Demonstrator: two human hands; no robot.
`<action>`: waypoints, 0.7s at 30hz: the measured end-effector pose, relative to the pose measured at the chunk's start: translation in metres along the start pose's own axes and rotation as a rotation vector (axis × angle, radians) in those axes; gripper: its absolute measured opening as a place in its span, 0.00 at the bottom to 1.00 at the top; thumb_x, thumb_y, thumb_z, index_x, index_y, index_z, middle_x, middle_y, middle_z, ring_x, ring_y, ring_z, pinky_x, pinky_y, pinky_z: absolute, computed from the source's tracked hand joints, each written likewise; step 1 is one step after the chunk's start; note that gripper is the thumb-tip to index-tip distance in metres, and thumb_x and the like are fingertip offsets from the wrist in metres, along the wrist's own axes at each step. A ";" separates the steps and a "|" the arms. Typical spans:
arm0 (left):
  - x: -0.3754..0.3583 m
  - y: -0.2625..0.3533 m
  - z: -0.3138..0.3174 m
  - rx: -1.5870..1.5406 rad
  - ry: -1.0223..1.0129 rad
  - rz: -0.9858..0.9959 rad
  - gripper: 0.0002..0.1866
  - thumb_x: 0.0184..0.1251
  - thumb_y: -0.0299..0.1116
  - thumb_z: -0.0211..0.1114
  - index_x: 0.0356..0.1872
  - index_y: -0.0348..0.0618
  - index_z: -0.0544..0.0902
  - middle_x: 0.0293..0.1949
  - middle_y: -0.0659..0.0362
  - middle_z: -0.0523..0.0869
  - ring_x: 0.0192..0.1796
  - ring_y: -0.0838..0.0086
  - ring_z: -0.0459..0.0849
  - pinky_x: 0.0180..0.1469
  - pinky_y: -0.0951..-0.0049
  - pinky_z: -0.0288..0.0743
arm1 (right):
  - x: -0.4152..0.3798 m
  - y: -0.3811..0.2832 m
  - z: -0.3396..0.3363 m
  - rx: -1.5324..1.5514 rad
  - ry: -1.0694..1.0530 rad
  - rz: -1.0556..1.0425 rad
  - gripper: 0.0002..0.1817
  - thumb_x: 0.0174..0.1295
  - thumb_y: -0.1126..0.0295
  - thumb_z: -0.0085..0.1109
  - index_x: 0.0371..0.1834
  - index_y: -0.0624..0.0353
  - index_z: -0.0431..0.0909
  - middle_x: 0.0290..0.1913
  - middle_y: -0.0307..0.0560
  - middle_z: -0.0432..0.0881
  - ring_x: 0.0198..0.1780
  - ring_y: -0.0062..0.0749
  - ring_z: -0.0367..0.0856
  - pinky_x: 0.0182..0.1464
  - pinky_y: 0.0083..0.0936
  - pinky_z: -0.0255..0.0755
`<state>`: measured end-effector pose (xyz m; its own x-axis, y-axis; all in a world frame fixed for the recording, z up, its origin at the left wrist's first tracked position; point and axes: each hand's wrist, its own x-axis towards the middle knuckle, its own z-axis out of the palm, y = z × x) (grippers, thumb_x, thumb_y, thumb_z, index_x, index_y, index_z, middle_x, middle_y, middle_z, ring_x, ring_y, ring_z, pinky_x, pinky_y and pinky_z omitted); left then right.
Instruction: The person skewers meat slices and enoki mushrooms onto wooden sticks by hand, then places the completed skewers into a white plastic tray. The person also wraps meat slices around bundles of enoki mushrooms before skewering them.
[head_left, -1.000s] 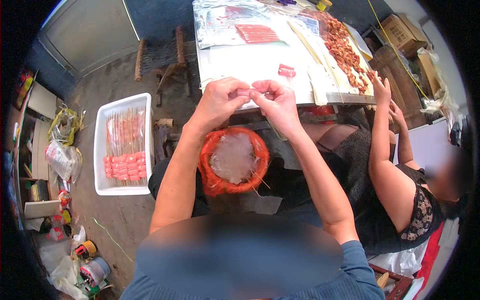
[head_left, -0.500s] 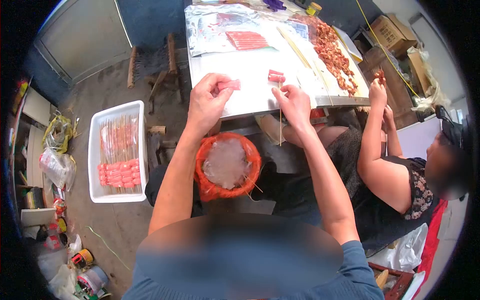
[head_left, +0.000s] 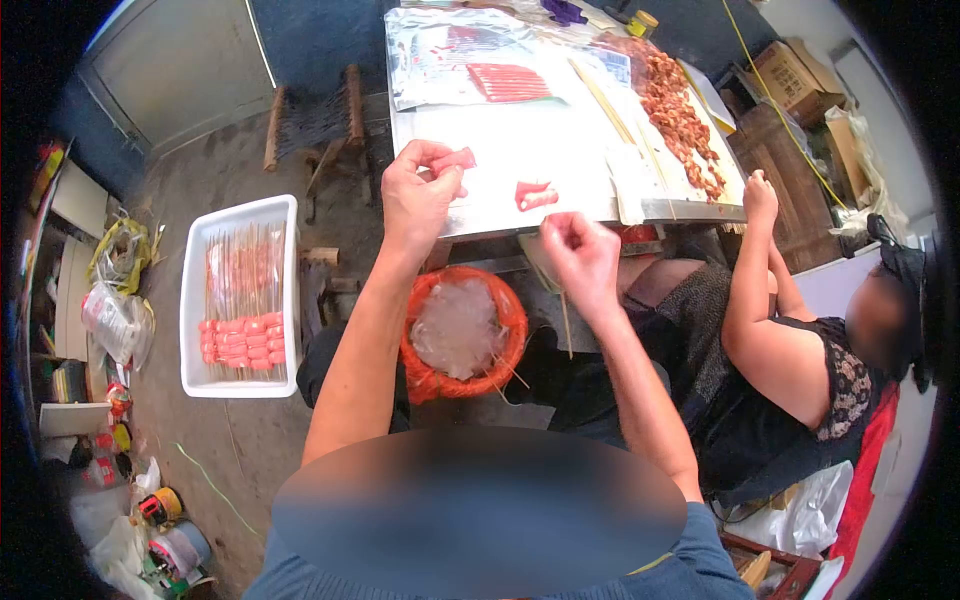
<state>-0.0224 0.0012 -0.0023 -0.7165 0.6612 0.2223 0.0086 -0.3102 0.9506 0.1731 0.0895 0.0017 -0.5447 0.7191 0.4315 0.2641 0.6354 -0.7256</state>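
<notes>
Over the near edge of the white table, my left hand (head_left: 420, 192) pinches a small, soft pink slice of meat (head_left: 460, 158) between thumb and fingers. To its right, my right hand (head_left: 582, 258) is closed on a thin wooden skewer (head_left: 567, 328), whose lower end sticks out below the fist. Just beyond the right fingertips are pink and red pieces of meat (head_left: 536, 196), seemingly at the skewer's upper end; the join is hidden. A foil sheet (head_left: 425, 62) on the table carries a row of red strips (head_left: 508, 83).
On the floor at left stands a white tray (head_left: 188, 330) of loaded skewers (head_left: 243, 340). An orange-rimmed bucket (head_left: 516, 345) lined with plastic sits below my hands. Bare skewers (head_left: 603, 100) and chopped meat (head_left: 675, 115) lie on the table. At right sits another person (head_left: 780, 360).
My right hand has moved down toward me with the skewer, and the meat pieces have dropped with it. My left hand still holds its slice, now tilted upward. The view has shifted slightly.
</notes>
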 end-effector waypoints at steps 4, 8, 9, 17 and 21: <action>0.001 -0.005 -0.002 -0.117 0.036 -0.035 0.07 0.64 0.19 0.64 0.41 0.36 0.79 0.38 0.54 0.87 0.30 0.75 0.85 0.35 0.77 0.80 | -0.032 -0.026 0.009 0.094 -0.059 -0.136 0.03 0.56 0.78 0.66 0.31 0.63 0.81 0.22 0.42 0.78 0.21 0.19 0.74 0.25 0.19 0.68; 0.000 -0.002 0.000 -0.209 0.040 -0.073 0.07 0.60 0.16 0.62 0.38 0.36 0.78 0.36 0.54 0.86 0.30 0.74 0.86 0.33 0.77 0.80 | -0.042 -0.032 0.016 0.106 -0.077 -0.149 0.03 0.56 0.78 0.66 0.31 0.63 0.80 0.22 0.42 0.76 0.20 0.23 0.73 0.24 0.21 0.68; 0.000 -0.001 0.001 -0.254 0.045 -0.088 0.07 0.60 0.16 0.63 0.38 0.36 0.78 0.36 0.54 0.86 0.30 0.73 0.86 0.33 0.77 0.80 | -0.043 -0.033 0.016 0.097 -0.069 -0.156 0.03 0.55 0.78 0.66 0.31 0.63 0.80 0.22 0.43 0.76 0.20 0.24 0.73 0.24 0.22 0.68; 0.002 -0.003 -0.004 -0.284 0.025 -0.111 0.08 0.61 0.17 0.64 0.40 0.35 0.77 0.43 0.48 0.87 0.37 0.67 0.88 0.38 0.72 0.82 | -0.051 -0.028 0.023 0.080 -0.089 -0.153 0.04 0.54 0.78 0.66 0.30 0.63 0.80 0.22 0.45 0.76 0.20 0.27 0.74 0.24 0.24 0.68; 0.002 -0.002 -0.004 -0.292 0.003 -0.083 0.09 0.60 0.16 0.63 0.40 0.34 0.77 0.42 0.48 0.87 0.37 0.68 0.88 0.37 0.73 0.82 | -0.051 -0.029 0.023 0.070 -0.090 -0.140 0.04 0.54 0.78 0.66 0.30 0.63 0.80 0.22 0.45 0.76 0.20 0.28 0.75 0.24 0.24 0.68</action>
<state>-0.0264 0.0004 -0.0044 -0.7085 0.6906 0.1451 -0.2509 -0.4386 0.8629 0.1753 0.0275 -0.0114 -0.6425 0.5944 0.4835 0.1257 0.7042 -0.6988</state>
